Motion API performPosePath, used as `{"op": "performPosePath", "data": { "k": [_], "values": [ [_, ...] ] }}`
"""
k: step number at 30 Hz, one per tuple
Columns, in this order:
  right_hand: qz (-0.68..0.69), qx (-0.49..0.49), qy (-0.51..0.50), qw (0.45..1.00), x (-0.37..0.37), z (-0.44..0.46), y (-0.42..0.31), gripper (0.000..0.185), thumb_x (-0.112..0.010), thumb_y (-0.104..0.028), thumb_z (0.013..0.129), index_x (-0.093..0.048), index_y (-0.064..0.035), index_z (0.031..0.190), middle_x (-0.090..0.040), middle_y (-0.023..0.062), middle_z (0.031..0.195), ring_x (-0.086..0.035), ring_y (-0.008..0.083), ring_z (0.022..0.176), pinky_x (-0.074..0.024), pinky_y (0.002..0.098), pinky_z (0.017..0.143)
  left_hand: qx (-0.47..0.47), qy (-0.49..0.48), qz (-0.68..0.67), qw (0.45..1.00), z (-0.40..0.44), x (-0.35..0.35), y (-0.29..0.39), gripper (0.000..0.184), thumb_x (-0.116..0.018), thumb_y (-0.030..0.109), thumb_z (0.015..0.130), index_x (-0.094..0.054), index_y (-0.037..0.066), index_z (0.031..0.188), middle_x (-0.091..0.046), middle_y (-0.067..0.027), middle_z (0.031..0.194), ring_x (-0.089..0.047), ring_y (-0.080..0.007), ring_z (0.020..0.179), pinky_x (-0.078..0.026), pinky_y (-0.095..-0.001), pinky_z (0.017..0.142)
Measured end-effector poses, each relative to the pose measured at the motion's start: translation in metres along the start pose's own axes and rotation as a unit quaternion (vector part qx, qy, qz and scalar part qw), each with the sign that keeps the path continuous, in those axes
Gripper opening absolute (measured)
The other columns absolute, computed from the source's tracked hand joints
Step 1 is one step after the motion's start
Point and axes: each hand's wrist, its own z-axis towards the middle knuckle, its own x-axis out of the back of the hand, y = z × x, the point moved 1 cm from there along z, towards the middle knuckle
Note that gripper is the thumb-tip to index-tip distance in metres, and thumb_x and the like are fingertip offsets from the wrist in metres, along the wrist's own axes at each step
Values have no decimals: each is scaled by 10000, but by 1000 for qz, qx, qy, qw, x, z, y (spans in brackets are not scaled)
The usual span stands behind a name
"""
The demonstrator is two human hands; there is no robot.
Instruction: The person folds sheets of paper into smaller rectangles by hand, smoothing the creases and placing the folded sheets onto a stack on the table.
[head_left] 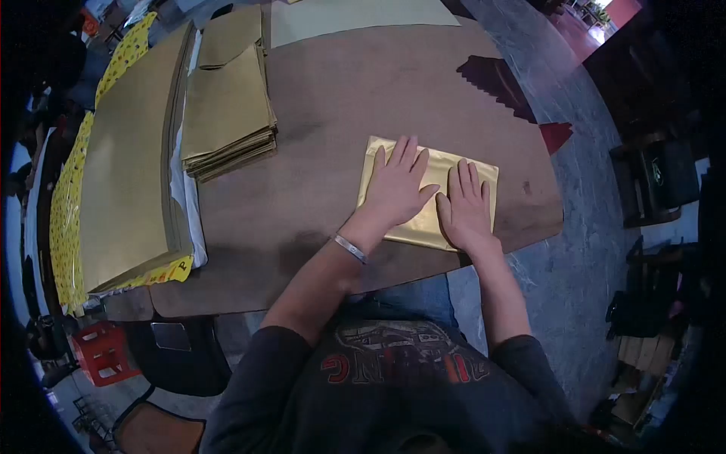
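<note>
A flat, shiny gold rectangular packet (423, 225) lies near the front edge of the brown table; what is inside it, if anything, I cannot tell. My left hand (396, 184) rests flat on its left half, fingers stretched toward the far edge. Pressed flat on the right half is my right hand (466, 206), its fingers also extended. The two thumbs point toward each other, a small gap apart. Neither hand grips anything.
Left of the hands stands a pile of folded brown-gold paper pieces (228, 106). Beside it is a large stack of sheets (128, 166) on yellow printed wrapping (68, 219). Dark red zigzag-edged scraps (499, 85) lie at the table's right edge. A red crate (104, 353) and chair stand lower left.
</note>
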Motion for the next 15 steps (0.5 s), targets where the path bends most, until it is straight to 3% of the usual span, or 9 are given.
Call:
{"op": "performPosePath", "data": {
  "k": [1,8,10,11,15],
  "values": [
    [0,3,-3,1000,0,1,0,640,-346,-389,1009,-274,25,1491,-184,222,1589,-114,361,1492,-124,560,1178,-6,-30,24,999,0,8,-8,689,-463,525,962,-399,54,1461,-250,-184,1574,-201,-317,1476,-183,-571,1163],
    [-5,-8,-25,1000,0,1,-9,701,-407,-426,990,-251,35,1495,-136,219,1600,-76,347,1499,-94,579,1179,-32,-24,57,998,-9,17,-56,634,-435,515,970,-400,136,1476,-297,-122,1569,-208,-303,1476,-161,-654,1133],
    [5,64,-56,996,4,-1,-32,726,-427,-445,980,-249,30,1498,-129,230,1597,-75,356,1498,-87,579,1181,-29,-41,72,996,-7,18,-56,636,-414,523,978,-383,143,1486,-286,-122,1574,-202,-298,1479,-165,-660,1128],
    [-4,145,-60,988,-3,-3,-41,733,-434,-469,973,-277,25,1491,-163,237,1587,-101,361,1492,-96,579,1177,-31,-64,85,994,-5,19,-57,613,-378,513,994,-367,161,1496,-253,-98,1592,-188,-294,1484,-163,-659,1130],
    [24,257,-3,966,-2,-11,-65,730,-517,-473,936,-364,28,1444,-283,224,1542,-196,366,1465,-170,571,1158,-53,-93,82,991,0,26,-74,558,-347,475,1014,-334,227,1514,-206,-41,1617,-164,-288,1491,-144,-675,1131]
  ]
}}
